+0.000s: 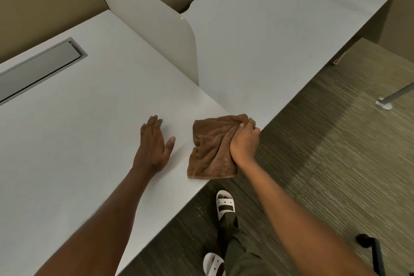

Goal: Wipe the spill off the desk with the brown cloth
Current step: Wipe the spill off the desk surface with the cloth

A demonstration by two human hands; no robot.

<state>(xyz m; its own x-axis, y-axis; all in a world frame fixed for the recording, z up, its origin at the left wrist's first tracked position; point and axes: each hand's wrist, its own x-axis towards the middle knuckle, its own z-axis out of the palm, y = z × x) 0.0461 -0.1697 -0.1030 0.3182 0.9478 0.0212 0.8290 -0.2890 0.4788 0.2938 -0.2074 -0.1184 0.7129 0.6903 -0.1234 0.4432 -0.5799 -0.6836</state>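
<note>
The brown cloth lies crumpled on the white desk, close to its front edge. My right hand grips the cloth's right side, fingers curled into the fabric near its far corner. To the left of the cloth, a short gap away, my left hand rests flat on the desk with fingers together and thumb spread, holding nothing. No spill shows clearly on the desk surface.
An upright white divider panel separates this desk from a second desk to the right. Grey cable hatches sit near the back of each desk. Carpet, my sandalled feet and a chair base lie below the edge.
</note>
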